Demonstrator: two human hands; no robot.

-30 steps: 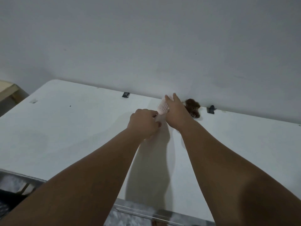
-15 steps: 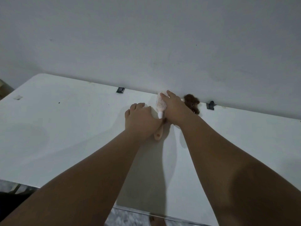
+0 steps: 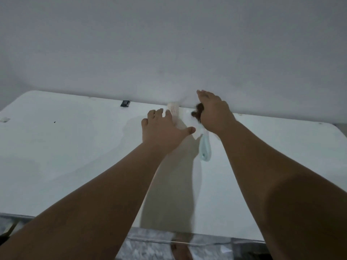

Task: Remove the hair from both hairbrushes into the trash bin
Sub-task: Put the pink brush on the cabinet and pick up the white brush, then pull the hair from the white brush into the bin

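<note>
A white hairbrush (image 3: 174, 110) lies on the white table (image 3: 75, 147) by the wall, its handle hidden under my left hand (image 3: 163, 129). That hand hovers over it with fingers spread and grips nothing. To its right is a second hairbrush with a pale blue handle (image 3: 205, 149) and a clump of brown hair (image 3: 197, 112) on its head. My right hand (image 3: 214, 112) is closed over this brush's head and neck, and the handle points toward me, slightly off the table. No trash bin is in view.
The table's far edge meets a plain grey wall (image 3: 169, 53). A black clip (image 3: 125, 103) sits at that edge on the left, and a small white tag (image 3: 4, 119) lies far left. Below the near edge I see grey floor and a foot (image 3: 181, 248).
My left hand let go of the white brush, which now lies on the table. My right hand moved right onto the hairy blue-handled brush and took hold of it.
</note>
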